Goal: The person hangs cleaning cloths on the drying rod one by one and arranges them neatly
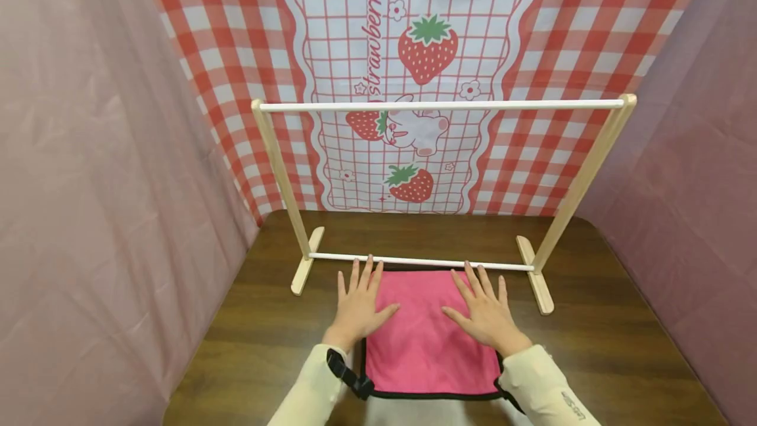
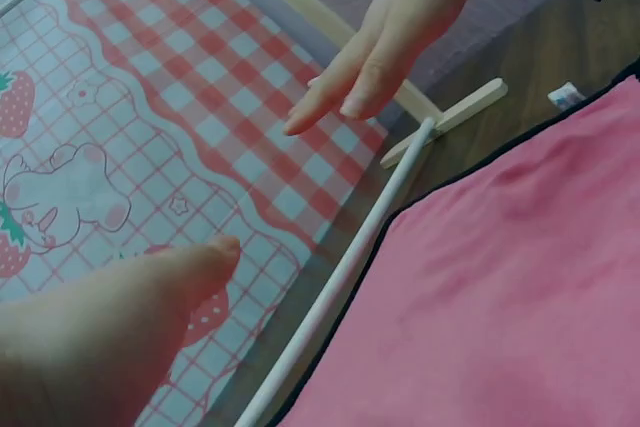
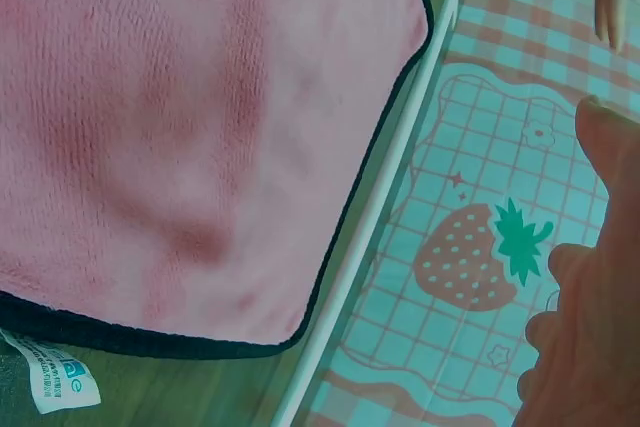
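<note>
Your L hand (image 1: 357,311) & R hand (image 1: 489,321) are spread, holding nothing, over the pink cloth (image 1: 432,347), flat on the table (image 1: 236,373) just beside the rack (image 1: 576,196). Risk: reach too far fwd & you may knock it askew, b/c fingertips look v. near.

Through my head view I looked forward and down from above the near side; the left wrist view faced right, the right one left, both close in, sharing the pink cloth (image 1: 430,354) and white lower bar (image 1: 422,261).
</note>
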A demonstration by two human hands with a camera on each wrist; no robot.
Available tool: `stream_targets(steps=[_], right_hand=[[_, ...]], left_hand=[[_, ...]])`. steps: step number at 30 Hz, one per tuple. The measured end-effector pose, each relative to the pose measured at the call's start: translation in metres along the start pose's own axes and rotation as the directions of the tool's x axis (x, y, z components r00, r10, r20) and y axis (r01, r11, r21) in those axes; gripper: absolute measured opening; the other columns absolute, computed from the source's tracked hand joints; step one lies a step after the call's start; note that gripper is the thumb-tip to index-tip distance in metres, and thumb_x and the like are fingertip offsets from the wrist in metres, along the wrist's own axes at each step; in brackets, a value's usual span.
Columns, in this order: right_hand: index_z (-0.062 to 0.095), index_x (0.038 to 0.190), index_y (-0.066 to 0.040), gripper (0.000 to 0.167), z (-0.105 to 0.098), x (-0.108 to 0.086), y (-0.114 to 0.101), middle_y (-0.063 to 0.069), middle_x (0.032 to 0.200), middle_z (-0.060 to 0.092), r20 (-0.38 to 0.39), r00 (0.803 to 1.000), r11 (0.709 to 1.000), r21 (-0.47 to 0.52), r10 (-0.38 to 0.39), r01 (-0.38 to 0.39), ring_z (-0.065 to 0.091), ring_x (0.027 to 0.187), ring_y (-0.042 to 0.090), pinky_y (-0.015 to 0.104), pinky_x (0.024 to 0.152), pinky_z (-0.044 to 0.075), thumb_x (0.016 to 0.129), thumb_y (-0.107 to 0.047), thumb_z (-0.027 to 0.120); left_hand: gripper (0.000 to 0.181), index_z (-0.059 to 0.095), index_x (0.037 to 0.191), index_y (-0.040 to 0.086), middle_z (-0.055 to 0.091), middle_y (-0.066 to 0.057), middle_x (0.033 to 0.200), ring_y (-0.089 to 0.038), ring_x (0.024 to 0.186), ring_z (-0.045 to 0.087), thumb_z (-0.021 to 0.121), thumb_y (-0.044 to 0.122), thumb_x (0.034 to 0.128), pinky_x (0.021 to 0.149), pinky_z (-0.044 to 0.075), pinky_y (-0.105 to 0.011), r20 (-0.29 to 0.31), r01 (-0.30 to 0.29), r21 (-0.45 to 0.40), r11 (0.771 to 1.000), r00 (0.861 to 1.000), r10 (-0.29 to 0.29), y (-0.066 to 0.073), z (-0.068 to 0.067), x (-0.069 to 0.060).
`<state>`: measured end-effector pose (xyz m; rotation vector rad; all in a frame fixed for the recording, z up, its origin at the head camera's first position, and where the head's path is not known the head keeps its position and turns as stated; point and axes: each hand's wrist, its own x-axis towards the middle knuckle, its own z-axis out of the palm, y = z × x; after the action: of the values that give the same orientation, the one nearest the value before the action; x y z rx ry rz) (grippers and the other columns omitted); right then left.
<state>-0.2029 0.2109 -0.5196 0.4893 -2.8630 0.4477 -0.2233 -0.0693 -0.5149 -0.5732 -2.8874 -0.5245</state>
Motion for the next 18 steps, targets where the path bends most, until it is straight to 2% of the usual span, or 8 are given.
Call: stream_targets(steps=[5, 11, 14, 18], right_hand=[[0.041, 0.152, -0.008, 0.080, 0.005, 0.002, 0.003, 0.021, 0.161, 0.021, 0.013, 1.000, 0.999, 0.032, -0.023, 0.022, 0.016, 0.145, 0.046, 0.072, 0.111, 0.003, 0.090, -0.054, 0.062], [0.040, 0.152, -0.010, 0.082, 0.016, 0.005, 0.009, 0.022, 0.160, 0.023, 0.040, 0.998, 0.998, 0.035, -0.045, 0.044, 0.014, 0.146, 0.045, 0.071, 0.111, 0.003, 0.089, -0.056, 0.063], [0.042, 0.150, -0.008, 0.082, 0.021, 0.008, 0.011, 0.024, 0.158, 0.027, 0.018, 0.997, 0.996, 0.043, -0.075, 0.074, 0.018, 0.144, 0.048, 0.073, 0.110, 0.007, 0.087, -0.056, 0.065], [0.043, 0.150, -0.008, 0.082, 0.032, 0.010, 0.014, 0.026, 0.156, 0.029, -0.012, 0.991, 0.990, 0.049, -0.131, 0.131, 0.023, 0.142, 0.050, 0.074, 0.108, 0.012, 0.088, -0.057, 0.064]], left_hand=[[0.098, 0.020, 0.159, 0.008, 0.014, -0.014, 0.165, -0.040, 0.150, 0.004, 0.063, 0.059, 0.0872, 0.114, 0.005, -0.068, -0.060, 0.007, -0.062, 0.998, 0.998, -0.011, -0.012, -0.012, 0.001], [0.104, 0.012, 0.160, 0.006, 0.009, -0.013, 0.166, -0.037, 0.150, -0.001, 0.064, 0.059, 0.0861, 0.116, 0.004, -0.064, -0.123, 0.075, -0.129, 0.989, 0.988, -0.091, -0.032, -0.031, 0.008], [0.106, 0.010, 0.159, 0.004, 0.009, -0.015, 0.165, -0.038, 0.150, 0.000, 0.067, 0.055, 0.0857, 0.116, 0.006, -0.063, -0.188, 0.099, -0.176, 0.979, 0.973, -0.133, -0.045, -0.041, 0.012], [0.108, 0.009, 0.159, 0.002, 0.011, -0.017, 0.165, -0.041, 0.149, 0.007, 0.072, 0.048, 0.0843, 0.117, 0.010, -0.061, -0.293, 0.108, -0.261, 0.959, 0.938, -0.185, -0.063, -0.054, 0.014]])
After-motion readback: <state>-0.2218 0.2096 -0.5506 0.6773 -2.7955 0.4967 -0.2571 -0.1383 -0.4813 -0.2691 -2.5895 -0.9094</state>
